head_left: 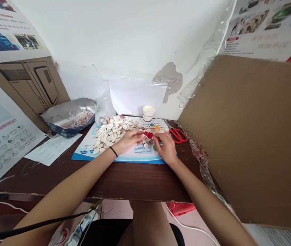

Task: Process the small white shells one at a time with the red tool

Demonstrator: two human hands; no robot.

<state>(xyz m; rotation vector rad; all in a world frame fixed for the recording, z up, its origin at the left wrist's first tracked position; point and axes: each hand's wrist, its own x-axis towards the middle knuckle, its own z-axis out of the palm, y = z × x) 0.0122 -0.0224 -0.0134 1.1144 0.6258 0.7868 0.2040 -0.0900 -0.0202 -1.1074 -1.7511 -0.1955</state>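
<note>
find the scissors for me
In the head view, the red-handled scissors lie on the dark table, just right of the right hand.

Bright, diffuse light fills the room, strongest on the white wall (pixel 114 41); I cannot tell its source. Glints catch the clear plastic film (pixel 212 44). Wide-angle distortion stretches the forearms (pixel 71 184); the right-hand poster (pixel 260 48) is soft, the small red piece (pixel 149 135) indistinct.
</note>
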